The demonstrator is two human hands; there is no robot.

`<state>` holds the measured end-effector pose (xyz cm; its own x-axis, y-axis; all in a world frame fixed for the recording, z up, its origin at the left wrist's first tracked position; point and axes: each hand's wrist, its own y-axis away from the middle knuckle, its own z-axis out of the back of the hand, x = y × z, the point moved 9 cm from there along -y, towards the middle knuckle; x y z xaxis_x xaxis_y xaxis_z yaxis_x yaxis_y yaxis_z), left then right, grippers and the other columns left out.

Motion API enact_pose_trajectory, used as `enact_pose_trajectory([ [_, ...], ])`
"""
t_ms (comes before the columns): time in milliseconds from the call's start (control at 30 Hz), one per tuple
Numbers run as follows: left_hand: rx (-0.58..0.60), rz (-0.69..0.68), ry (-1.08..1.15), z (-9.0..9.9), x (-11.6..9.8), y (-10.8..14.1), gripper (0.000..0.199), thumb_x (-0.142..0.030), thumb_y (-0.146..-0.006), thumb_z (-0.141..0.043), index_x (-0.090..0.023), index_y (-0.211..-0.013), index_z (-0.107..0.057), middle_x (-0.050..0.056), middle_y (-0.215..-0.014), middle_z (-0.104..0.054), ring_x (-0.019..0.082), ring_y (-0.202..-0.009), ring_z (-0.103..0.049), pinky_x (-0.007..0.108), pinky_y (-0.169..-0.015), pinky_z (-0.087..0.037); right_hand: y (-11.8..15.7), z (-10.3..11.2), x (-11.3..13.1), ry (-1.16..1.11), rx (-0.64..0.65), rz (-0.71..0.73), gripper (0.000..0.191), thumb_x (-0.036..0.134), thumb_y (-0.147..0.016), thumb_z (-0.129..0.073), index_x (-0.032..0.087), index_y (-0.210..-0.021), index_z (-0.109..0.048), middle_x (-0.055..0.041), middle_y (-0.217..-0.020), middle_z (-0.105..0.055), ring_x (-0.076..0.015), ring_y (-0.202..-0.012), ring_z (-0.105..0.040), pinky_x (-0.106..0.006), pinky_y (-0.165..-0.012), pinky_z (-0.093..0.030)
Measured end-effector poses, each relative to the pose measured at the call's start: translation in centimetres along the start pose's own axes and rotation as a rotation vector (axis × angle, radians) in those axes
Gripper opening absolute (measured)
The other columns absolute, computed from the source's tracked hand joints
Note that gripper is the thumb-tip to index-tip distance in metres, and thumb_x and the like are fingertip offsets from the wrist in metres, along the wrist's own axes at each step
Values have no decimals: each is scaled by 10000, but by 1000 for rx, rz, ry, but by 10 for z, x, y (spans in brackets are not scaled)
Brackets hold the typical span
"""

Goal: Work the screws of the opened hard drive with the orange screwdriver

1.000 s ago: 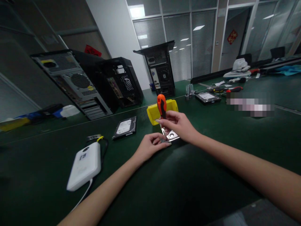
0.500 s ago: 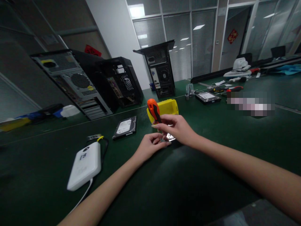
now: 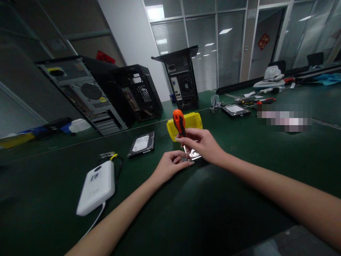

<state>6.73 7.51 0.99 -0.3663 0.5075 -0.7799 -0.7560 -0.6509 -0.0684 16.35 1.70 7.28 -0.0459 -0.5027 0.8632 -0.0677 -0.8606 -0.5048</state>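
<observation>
My right hand (image 3: 204, 144) is closed around a screwdriver (image 3: 179, 121) with an orange and black handle. The screwdriver stands nearly upright, handle up, over the left edge of a shiny silver hard drive (image 3: 195, 154). Most of that drive is hidden under my right hand, and the screwdriver's tip cannot be made out. My left hand (image 3: 174, 163), fingers curled, grips the drive at its near left corner. Just behind both hands sits a yellow plastic tray (image 3: 192, 120). Another hard drive (image 3: 141, 143), with a white label, lies to the left.
A white box-shaped device (image 3: 97, 186) with a cable lies at left on the green table (image 3: 221, 213). Computer cases (image 3: 87, 92) stand along the back, one of them (image 3: 183, 83) behind the tray. At right are a third hard drive (image 3: 236, 109) and pliers (image 3: 262, 101).
My right hand and the screwdriver have shifted slightly to the right, and the handle leans less to the left. More of the silver drive shows. My left hand stays in place.
</observation>
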Motion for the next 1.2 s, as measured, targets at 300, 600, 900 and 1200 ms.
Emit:
enact_pose_trajectory([
  [300, 5, -3, -4, 0, 0, 0, 350, -434, -721, -704, -130, -894, -704, -68, -560, -344, 108, -555, -345, 228, -575, -310, 1, -2, 0, -26, 7, -9, 316, 357, -799, -641, 128, -1014, -674, -31, -823, -679, -92, -624, -583, -233, -582, -497],
  [600, 5, -5, 5, 0, 1, 0, 353, -436, -725, -708, -124, -892, -702, -67, -559, -357, 106, -553, -348, 227, -565, -305, 2, -3, 2, -33, 16, 4, 269, 319, -813, -629, 128, -998, -669, -29, -831, -681, -75, -607, -567, -207, -560, -483],
  [900, 16, 12, 30, -1, 1, 1, 329, -399, -733, -716, -117, -901, -696, -80, -549, -322, 95, -541, -325, 226, -570, -297, 0, -3, 2, 18, 19, 36, 262, 336, -837, -595, 130, -982, -670, -46, -876, -689, -76, -630, -570, -204, -567, -466],
  [1200, 11, 15, 18, 0, 0, 0, 334, -398, -726, -718, -113, -901, -702, -77, -547, -329, 96, -538, -317, 225, -556, -280, 1, -3, 3, 42, 23, 53, 257, 322, -843, -593, 132, -999, -671, -39, -853, -678, -82, -653, -577, -209, -598, -478],
])
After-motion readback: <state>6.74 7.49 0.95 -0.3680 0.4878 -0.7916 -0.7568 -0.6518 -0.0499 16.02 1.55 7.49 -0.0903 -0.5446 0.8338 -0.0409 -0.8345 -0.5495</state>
